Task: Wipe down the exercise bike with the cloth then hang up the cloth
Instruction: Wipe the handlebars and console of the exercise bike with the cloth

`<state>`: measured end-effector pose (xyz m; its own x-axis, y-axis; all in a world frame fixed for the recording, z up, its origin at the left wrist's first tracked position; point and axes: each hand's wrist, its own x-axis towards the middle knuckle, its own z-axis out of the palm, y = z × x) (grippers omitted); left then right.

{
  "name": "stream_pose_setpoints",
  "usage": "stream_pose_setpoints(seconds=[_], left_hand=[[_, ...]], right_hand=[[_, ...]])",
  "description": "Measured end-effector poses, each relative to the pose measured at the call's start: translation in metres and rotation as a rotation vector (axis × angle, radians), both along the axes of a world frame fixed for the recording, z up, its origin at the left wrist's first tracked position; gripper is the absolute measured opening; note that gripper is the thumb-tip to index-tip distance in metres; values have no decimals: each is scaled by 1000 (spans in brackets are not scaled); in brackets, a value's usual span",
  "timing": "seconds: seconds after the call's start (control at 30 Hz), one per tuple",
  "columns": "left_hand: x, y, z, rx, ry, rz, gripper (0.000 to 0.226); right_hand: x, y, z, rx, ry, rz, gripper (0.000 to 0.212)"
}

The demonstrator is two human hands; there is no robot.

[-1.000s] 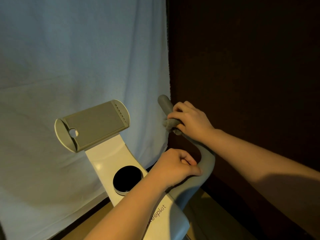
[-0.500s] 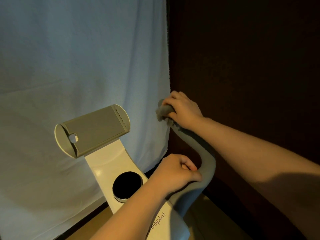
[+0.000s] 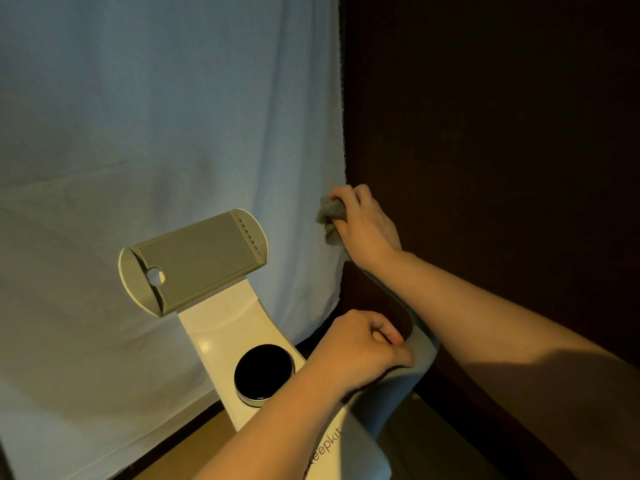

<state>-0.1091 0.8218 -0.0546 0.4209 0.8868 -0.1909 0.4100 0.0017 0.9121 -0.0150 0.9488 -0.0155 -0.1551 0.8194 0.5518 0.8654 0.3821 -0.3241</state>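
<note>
right hand (image 3: 363, 225) wraps the grey cloth (image 3: 330, 218) round the top end of the handlebar (image 3: 420, 355), fingers curled tight over it, right by the edge of the pale blue sheet (image 3: 156, 133). left hand (image 3: 360, 351) grips the lower bend of that same grey bar, fist closed round it. below me, the exercise bike (image 3: 225, 327) shows its cream column, tablet holder (image 3: 194, 261) tilted, black round dial (image 3: 264, 375) just beside my left wrist.
</note>
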Motion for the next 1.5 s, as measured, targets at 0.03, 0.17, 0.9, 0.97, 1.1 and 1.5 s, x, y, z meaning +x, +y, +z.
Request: stream_pose_setpoints(seconds=[0.03, 0.17, 0.9, 0.97, 1.1, 1.5], left_hand=[[0, 0, 1, -7, -2, -3, 23], [1, 0, 1, 6, 20, 4, 21], [0, -1, 1, 12, 35, 8, 19], [1, -1, 1, 10, 28, 6, 19], [0, -1, 0, 0, 37, -12, 20], [1, -1, 0, -17, 13, -14, 23]], right_hand=[[2, -4, -8, 2, -16, -11, 33], [-3, 2, 1, -10, 38, -68, 26], [-11, 12, 11, -52, 79, -72, 32], [-15, 17, 15, -42, 92, -82, 28], [1, 5, -5, -16, 75, -35, 23], [-1, -1, -10, 4, 6, -67, 25]])
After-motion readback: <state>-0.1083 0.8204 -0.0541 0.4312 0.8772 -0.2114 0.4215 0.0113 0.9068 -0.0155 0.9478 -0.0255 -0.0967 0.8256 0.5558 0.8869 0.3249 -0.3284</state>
